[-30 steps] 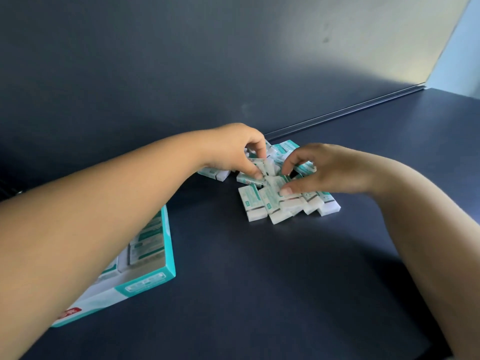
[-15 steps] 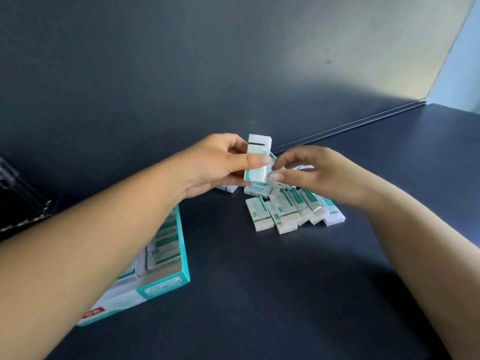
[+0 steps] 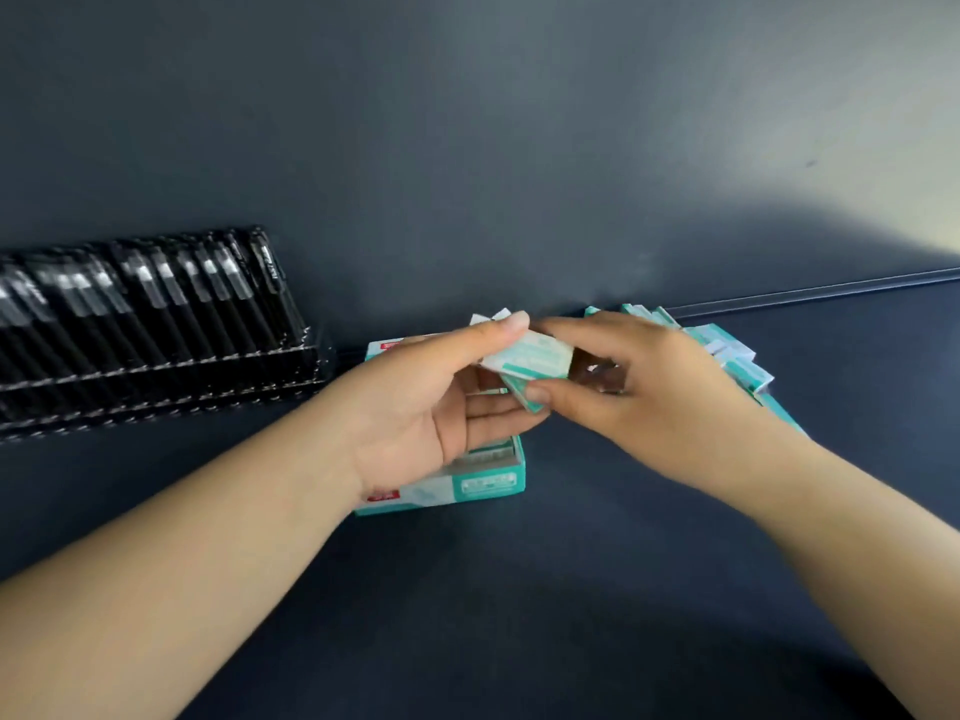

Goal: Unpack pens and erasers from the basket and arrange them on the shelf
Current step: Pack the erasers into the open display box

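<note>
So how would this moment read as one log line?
left hand: holds erasers | right hand: pinches same erasers | over eraser box

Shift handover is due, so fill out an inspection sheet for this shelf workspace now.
Surface: dark shelf, matte.
Job's things: erasers in teal-and-white sleeves held between both hands; loose pile of erasers at the back, right; open eraser box under the left hand; black pens standing in a clear display tray, left.
Clutter: nothing seen.
Grippers: left hand holds the erasers with thumb on top; right hand pinches them.
Cables: nothing seen.
Surroundings: dark back panel, brightly lit at right.
</note>
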### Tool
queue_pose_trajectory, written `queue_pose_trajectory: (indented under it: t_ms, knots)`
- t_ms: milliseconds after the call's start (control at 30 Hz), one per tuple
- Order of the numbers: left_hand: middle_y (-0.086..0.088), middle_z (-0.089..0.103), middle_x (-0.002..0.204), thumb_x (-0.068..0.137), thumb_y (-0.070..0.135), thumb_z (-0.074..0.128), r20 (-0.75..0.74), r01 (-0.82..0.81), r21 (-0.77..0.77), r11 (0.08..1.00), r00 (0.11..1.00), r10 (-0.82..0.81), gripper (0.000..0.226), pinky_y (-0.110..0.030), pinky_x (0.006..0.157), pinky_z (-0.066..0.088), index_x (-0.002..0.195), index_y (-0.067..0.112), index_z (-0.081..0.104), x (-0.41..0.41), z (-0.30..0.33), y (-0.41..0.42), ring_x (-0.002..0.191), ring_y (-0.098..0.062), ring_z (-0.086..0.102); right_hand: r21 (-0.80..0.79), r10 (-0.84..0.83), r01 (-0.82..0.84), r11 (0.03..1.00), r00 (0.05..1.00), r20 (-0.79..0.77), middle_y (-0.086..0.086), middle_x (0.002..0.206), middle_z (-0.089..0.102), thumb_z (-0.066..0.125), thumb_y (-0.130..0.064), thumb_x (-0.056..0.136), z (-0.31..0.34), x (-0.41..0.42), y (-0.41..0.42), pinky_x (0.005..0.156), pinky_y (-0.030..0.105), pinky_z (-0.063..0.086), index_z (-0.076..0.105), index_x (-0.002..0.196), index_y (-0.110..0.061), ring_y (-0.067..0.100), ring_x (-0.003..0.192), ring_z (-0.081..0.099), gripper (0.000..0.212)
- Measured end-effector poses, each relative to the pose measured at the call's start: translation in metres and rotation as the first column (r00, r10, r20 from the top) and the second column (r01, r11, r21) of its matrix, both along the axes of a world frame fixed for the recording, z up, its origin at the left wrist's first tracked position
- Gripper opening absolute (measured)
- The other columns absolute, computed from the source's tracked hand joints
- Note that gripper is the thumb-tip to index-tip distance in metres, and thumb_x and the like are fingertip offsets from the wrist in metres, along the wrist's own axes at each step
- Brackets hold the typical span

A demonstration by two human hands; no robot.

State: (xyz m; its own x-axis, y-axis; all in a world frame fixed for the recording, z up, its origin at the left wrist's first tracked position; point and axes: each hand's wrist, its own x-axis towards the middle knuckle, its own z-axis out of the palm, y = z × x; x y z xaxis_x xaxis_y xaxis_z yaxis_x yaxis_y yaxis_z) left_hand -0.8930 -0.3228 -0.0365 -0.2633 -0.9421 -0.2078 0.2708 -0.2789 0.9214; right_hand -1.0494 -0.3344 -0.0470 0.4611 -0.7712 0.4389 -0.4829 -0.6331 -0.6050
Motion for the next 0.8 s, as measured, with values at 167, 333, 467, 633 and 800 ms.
queue_pose_trajectory:
  t_ms: [167,333,467,633,800]
  knots:
    - [-0.012,0.071,0.094,0.07,-0.004,0.066,-0.06,0.021,-0.064,0.998,0.998,-0.025,0.032,-0.027,0.071,0.057,0.101,0.005,0.064,0.035,-0.003,0.019,0.082,-0.022,0.07,0.199,0.121,-0.158,0.967,0.975,0.189,-0.003,0.086,0.07,0.06,-0.01,0.085,0.003,0.023,0.003,0.079,0.024,0.051,0.066,0.094,-0.019,0.007,0.078,0.064,0.014]
    - [-0.008,0.071,0.087,0.062,0.001,0.057,-0.083,-0.072,-0.103,0.992,0.995,0.063,0.037,-0.024,0.066,0.057,0.098,0.01,0.06,0.057,-0.007,0.026,0.078,-0.018,0.07,0.333,0.157,-0.262,0.906,0.938,0.31,-0.008,0.082,0.071,0.056,-0.011,0.087,0.003,0.041,0.003,0.079,0.025,0.053,0.061,0.09,-0.021,0.003,0.078,0.064,0.012]
    - [-0.006,0.071,0.084,0.065,-0.012,0.067,-0.064,-0.102,-0.145,0.984,0.994,0.094,0.042,-0.024,0.057,0.056,0.097,0.014,0.059,0.073,-0.011,0.028,0.075,-0.017,0.07,0.404,0.052,-0.201,0.893,0.936,0.349,-0.017,0.072,0.069,0.052,-0.014,0.089,0.001,0.046,-0.002,0.074,0.019,0.053,0.057,0.087,-0.023,-0.003,0.069,0.062,0.011]
    - [0.005,0.07,0.076,0.057,0.0,0.065,0.109,-0.249,-0.343,0.906,0.947,0.302,0.039,-0.021,0.066,0.056,0.092,0.015,0.058,0.092,-0.031,0.022,0.076,-0.007,0.068,0.346,-0.046,0.028,0.938,0.998,0.045,-0.015,0.089,0.069,0.055,-0.019,0.089,-0.013,0.035,-0.016,0.084,0.018,0.046,0.054,0.091,-0.024,0.002,0.088,0.062,0.006]
    - [0.012,0.07,0.079,0.06,0.012,0.074,0.358,-0.272,-0.537,0.798,0.783,0.508,0.032,-0.013,0.069,0.051,0.084,0.022,0.054,0.1,-0.059,0.012,0.078,0.002,0.065,0.317,0.013,0.071,0.946,0.967,-0.256,-0.017,0.102,0.063,0.063,-0.023,0.083,-0.023,0.035,-0.02,0.095,0.016,0.04,0.064,0.1,-0.026,0.003,0.099,0.057,0.018]
